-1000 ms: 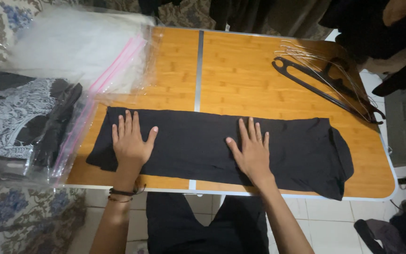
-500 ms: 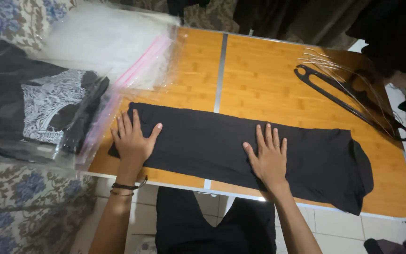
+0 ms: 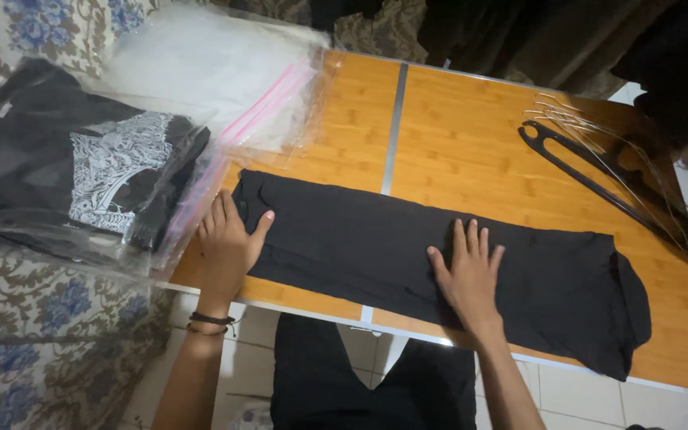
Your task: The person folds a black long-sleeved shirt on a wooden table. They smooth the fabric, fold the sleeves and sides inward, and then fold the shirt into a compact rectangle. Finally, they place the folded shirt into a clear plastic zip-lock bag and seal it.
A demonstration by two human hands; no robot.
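Note:
A black garment [image 3: 376, 247], folded into a long strip, lies across a wooden folding table [image 3: 471, 151]. My left hand [image 3: 228, 243] rests at the strip's left end, fingers together, thumb spread onto the fabric. My right hand [image 3: 469, 271] lies flat on the middle of the strip with fingers apart. Neither hand grips anything. The garment's right end [image 3: 627, 310] hangs slightly over the table's front edge.
Clear zip bags with pink seals [image 3: 264, 103] lie at the table's left end. A bagged black garment with a white pattern [image 3: 97, 175] sits on floral fabric to the left. Black and wire hangers [image 3: 615, 183] lie at the right. Dark clothes hang behind.
My left hand slid left to the end of the strip and its fingers closed together. My right hand stayed pressed on the garment's middle. The camera view shifted left.

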